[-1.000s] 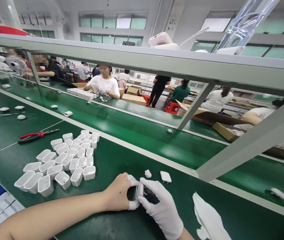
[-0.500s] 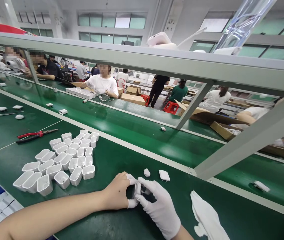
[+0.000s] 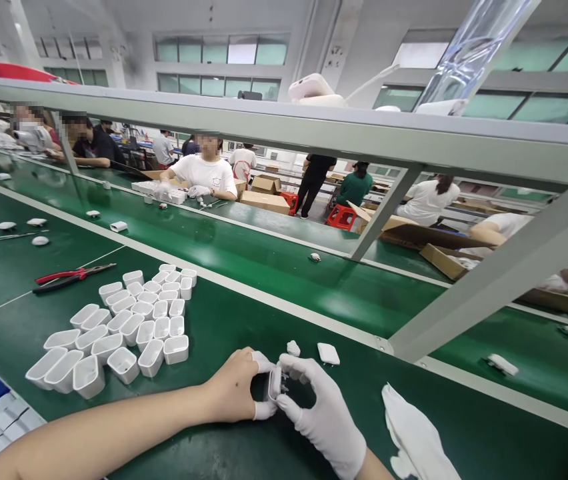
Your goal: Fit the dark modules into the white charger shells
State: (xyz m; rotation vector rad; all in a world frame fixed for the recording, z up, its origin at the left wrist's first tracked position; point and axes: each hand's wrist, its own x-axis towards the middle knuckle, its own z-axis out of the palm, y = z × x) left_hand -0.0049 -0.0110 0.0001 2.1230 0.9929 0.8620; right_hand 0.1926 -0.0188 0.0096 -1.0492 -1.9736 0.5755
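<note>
My left hand (image 3: 237,387), bare except for white finger cots on thumb and index finger, pinches a small white plastic casing (image 3: 275,383) by its two ends. Thin metal prongs stick out of the casing's right side. My right hand (image 3: 325,417), in a white glove, curves around that side, with fingertips at the casing's upper end and the thumb at its lower end. Just beyond the hands lie a small white lump-like part (image 3: 293,348) and a flat white square part (image 3: 328,353). A loose white glove (image 3: 414,427) rests to the right.
Several open white cups (image 3: 107,347) stand grouped at left, with red-and-black pliers (image 3: 74,275) behind them. A green conveyor (image 3: 244,257) carries scattered white parts. A slanted metal post (image 3: 484,273) holds a shelf (image 3: 284,120). Co-workers sit across the line.
My right fingers and thumb have spread slightly apart, showing more of the prongs. Parts on the conveyor have shifted left. The casing stays in my left hand.
</note>
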